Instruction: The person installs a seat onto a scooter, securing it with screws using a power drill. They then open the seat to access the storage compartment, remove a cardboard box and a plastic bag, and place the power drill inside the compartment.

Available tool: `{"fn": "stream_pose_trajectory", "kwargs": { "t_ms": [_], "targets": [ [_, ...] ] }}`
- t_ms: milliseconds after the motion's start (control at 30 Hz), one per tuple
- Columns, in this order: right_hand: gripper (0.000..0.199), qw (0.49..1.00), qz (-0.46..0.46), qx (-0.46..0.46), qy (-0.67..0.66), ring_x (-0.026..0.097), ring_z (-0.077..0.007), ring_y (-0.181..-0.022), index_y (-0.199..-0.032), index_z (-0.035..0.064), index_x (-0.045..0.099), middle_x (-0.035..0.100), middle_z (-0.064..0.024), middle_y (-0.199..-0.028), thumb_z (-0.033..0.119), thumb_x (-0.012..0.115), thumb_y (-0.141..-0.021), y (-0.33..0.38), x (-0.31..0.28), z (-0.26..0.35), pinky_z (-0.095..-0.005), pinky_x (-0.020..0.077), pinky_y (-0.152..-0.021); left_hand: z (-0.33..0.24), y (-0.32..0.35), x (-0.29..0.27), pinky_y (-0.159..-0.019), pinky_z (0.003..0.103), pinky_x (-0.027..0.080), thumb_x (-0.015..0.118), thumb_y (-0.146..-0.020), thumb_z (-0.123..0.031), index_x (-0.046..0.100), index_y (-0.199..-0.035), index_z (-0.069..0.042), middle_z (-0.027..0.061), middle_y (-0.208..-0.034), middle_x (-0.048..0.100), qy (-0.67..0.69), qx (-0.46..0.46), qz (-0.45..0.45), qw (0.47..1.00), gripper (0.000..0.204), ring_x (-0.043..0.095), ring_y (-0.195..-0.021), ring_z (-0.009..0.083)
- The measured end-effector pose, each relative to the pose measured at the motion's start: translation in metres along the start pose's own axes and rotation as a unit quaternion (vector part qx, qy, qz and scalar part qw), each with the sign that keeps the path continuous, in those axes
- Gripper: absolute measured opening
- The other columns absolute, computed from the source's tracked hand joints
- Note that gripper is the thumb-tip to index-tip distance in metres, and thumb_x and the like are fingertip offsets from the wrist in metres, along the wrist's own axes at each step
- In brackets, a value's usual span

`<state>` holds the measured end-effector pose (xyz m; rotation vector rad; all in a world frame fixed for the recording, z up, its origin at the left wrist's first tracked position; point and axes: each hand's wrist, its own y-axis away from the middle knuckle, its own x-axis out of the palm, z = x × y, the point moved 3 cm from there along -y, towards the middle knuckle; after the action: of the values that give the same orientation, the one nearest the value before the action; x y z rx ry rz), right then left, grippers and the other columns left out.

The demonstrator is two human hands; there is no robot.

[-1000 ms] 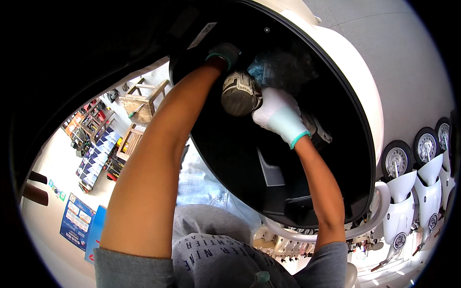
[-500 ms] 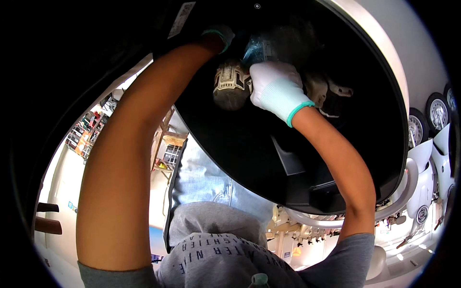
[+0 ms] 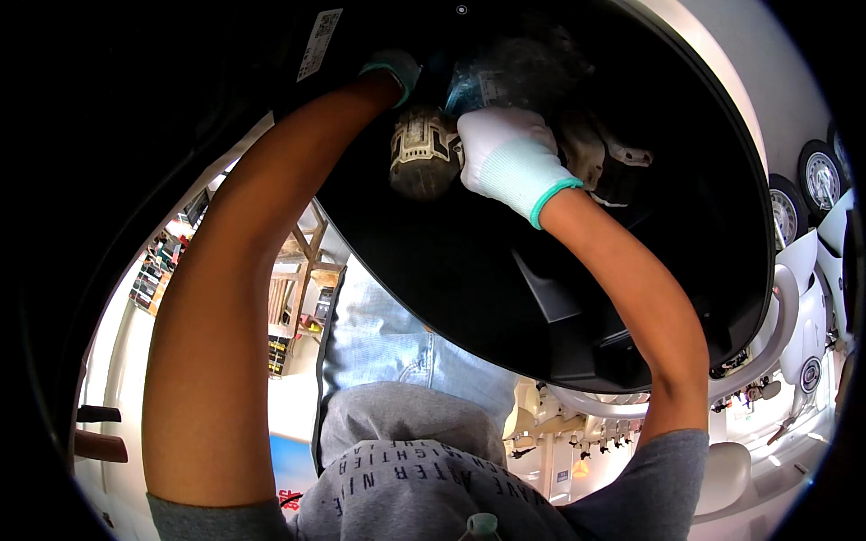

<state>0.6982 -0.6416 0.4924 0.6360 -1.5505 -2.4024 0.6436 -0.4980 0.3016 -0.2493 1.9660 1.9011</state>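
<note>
My right hand (image 3: pixel 510 144), in a white knitted glove with a green cuff edge, is closed around the handle side of a cream-and-dark cordless power tool (image 3: pixel 424 149). The tool's rounded body sticks out to the left of my fist. My left hand (image 3: pixel 395 72), gloved too, reaches into the dark upper area just beyond the tool. Its fingers are lost in shadow, and what they touch is hidden. Beyond my right fist lies a clear plastic bag (image 3: pixel 532 77) with a bluish part. A second cream-and-dark tool-like thing (image 3: pixel 586 153) lies right of my wrist.
A black, smooth panel (image 3: pixel 433 243) with a curved edge spreads under my hands. A white label (image 3: pixel 319 45) sits on the dark surface at upper left. Wheels (image 3: pixel 822 181) stand at far right. A wooden chair-like frame (image 3: pixel 302 261) is on the left, past my arm.
The whole view has shifted slightly, so hands and tool appear a little further left and up. My right hand keeps its hold on the tool.
</note>
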Motion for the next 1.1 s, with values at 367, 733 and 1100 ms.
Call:
{"fn": "stream_pose_trajectory", "kwargs": {
  "t_ms": [367,733,1100],
  "targets": [
    [0.019,0.999,-0.021,-0.01,0.033,0.065,-0.0337,-0.084,-0.084,0.0002,0.066,0.065,-0.0189,-0.083,0.001,0.058,-0.067,-0.011,-0.007,-0.005,-0.0403,0.0545,-0.072,-0.006,0.026,-0.022,-0.075,0.04,0.053,0.053,-0.087,-0.015,0.062,-0.112,-0.011,0.0148,-0.111,0.061,-0.076,0.038,0.034,0.996,0.027,0.061,-0.099,0.0291],
    [0.018,0.997,-0.059,-0.026,0.042,0.064,-0.0329,-0.083,-0.087,0.0015,0.067,0.065,-0.0186,-0.088,0.01,0.057,-0.075,-0.017,-0.004,0.001,-0.041,0.0537,-0.071,0.022,0.219,-0.082,-0.08,0.032,0.051,0.047,-0.088,0.0,0.059,-0.113,-0.004,0.0132,-0.104,0.061,0.32,0.043,-0.209,0.923,0.029,0.062,-0.087,0.0217],
    [0.019,1.0,0.013,0.022,-0.011,0.064,-0.0347,-0.078,-0.081,-0.0016,0.065,0.064,-0.021,-0.082,0.008,0.056,-0.067,-0.017,-0.02,0.023,-0.0395,0.0525,-0.071,0.002,0.272,-0.078,-0.071,0.035,0.05,0.06,-0.081,-0.014,0.061,-0.101,-0.004,0.0098,-0.102,0.06,0.425,0.042,-0.377,0.822,0.022,0.06,-0.085,0.0284]
  ]
}}
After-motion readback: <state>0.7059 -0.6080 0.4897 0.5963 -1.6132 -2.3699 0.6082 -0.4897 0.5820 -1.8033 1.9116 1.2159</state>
